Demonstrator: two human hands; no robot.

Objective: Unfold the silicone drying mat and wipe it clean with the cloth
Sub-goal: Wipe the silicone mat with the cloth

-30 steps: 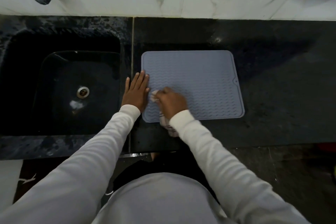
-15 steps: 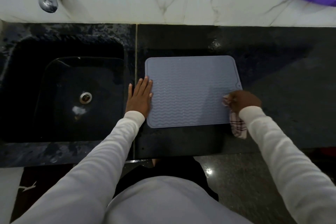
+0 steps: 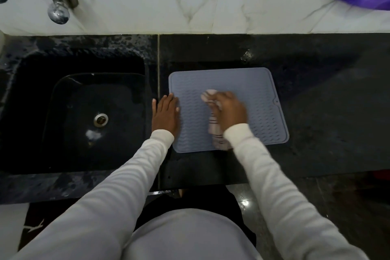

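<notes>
- Mat point(image 3: 249, 91) lies unfolded and flat on the worktop point(image 3: 327, 112), its left edge by the sink point(image 3: 63, 65). I judge unfolding done, wiping in hand.
- Left hand point(image 3: 165, 115): fingers straight, pressing the mat's left edge.
- Right hand point(image 3: 229, 108): clenched round the cloth point(image 3: 216, 133) at mid-mat.
- Mat is grey, wavy-ribbed, round-cornered; cloth is pale, striped, limp.
- Next, as I judge: strokes towards the far edge, anchor kept.

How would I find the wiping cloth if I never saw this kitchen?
Find the black sink; right of it lies a flat grey ribbed silicone mat. The right hand grips a crumpled white cloth with dark stripes, the only fabric there.
</notes>
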